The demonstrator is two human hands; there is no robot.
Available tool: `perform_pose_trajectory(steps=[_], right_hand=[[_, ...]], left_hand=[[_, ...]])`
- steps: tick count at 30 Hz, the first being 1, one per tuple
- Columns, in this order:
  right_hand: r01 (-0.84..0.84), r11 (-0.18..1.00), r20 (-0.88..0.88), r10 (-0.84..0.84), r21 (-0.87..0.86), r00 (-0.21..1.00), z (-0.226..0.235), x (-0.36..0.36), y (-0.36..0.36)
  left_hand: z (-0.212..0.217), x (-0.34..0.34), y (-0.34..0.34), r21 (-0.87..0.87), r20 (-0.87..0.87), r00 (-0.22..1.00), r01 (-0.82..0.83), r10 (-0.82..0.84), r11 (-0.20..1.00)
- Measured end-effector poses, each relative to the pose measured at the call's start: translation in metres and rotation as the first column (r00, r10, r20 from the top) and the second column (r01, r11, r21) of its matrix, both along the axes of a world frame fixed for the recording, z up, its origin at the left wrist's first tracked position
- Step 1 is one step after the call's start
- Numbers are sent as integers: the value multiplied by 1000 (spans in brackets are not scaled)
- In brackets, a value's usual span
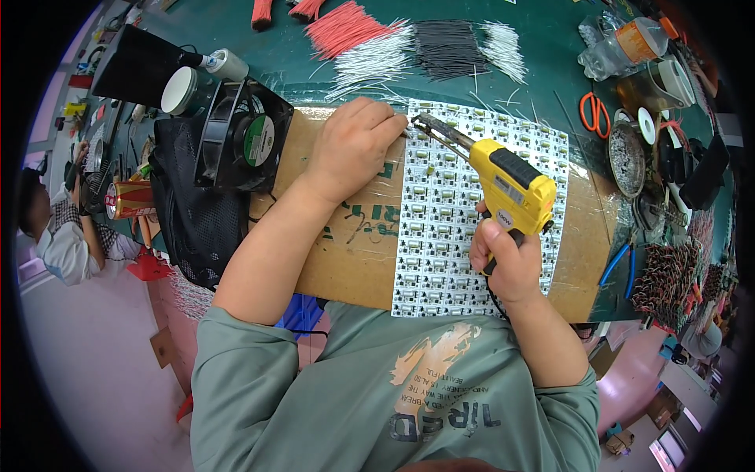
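My right hand (503,263) was wrapped around the grip of the yellow soldering gun (510,189), whose metal tip reached up and left toward my left hand (354,145). That hand was curled into a loose fist, knuckles down at the upper left edge of the white panel of small circuit boards (440,236), which lay on a cardboard sheet (354,244) between both hands. Left of my left hand stood a black fan (244,138). Beyond it lay bundles of red, white and black wires (409,43) on the green surface (543,31); orange scissors (594,114) lay right of the gun.
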State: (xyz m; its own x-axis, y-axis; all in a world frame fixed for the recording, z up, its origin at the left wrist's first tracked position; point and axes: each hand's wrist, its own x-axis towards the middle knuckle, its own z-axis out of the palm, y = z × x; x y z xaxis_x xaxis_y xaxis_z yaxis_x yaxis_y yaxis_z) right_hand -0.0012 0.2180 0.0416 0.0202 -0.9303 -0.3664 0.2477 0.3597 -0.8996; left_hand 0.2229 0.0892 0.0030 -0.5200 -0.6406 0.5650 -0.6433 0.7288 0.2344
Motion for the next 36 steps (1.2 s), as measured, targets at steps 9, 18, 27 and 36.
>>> perform_pose_trajectory(steps=[9,18,27,36], right_hand=[[-6,1000,63,4,24,998,-4,-4,5],[2,999,84,2,-49,996,-3,-6,6],[-10,995,91,20,-103,996,-9,-16,9],[18,992,101,-5,-123,995,-10,-20,15]], left_hand=[[0,0,2,4,15,1000,-3,3,1000],[3,-1,2,-5,14,1000,6,-6,1000],[-1,-2,0,6,9,1000,-6,6,1000],[17,-10,1,65,-52,999,10,-6,998]])
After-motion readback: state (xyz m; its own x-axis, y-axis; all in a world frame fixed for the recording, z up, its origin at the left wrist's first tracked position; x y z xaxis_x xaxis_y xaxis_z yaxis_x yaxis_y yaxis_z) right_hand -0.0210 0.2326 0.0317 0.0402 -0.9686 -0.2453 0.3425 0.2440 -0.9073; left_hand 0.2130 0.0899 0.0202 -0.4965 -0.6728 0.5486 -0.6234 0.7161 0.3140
